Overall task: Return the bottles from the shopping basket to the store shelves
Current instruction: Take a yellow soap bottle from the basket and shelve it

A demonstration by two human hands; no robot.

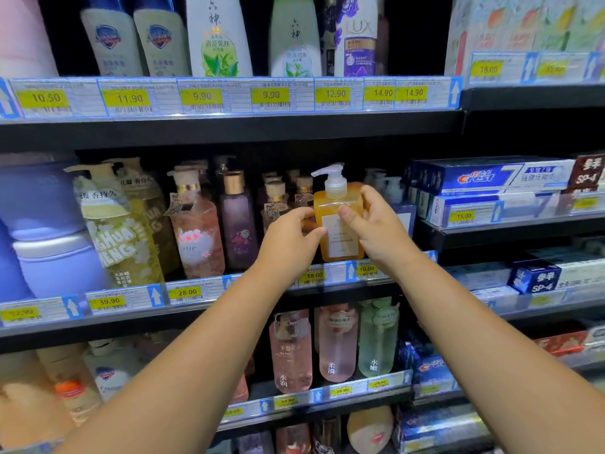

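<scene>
Head view: both hands hold a square amber pump bottle with a white dispenser [339, 221] at the front of the middle shelf [196, 294]. Left hand [289, 239] fingers curl round its left edge; right hand [376, 224] thumb presses the label, fingers wrapped behind. Likely squaring it label-out above the price tags. Basket not visible.

Two hands, the left hand [288, 235] and the right hand [376, 224], hold one orange pump bottle [339, 221]. The top left shelf [229, 129] shows two blue-crested bottles [109, 44], two white-and-green bottles [217, 37], one purple bottle [357, 37] and seven yellow price tags [202, 96]. Lower down stand two pink bottles [289, 352] and one green bottle [378, 342].
</scene>
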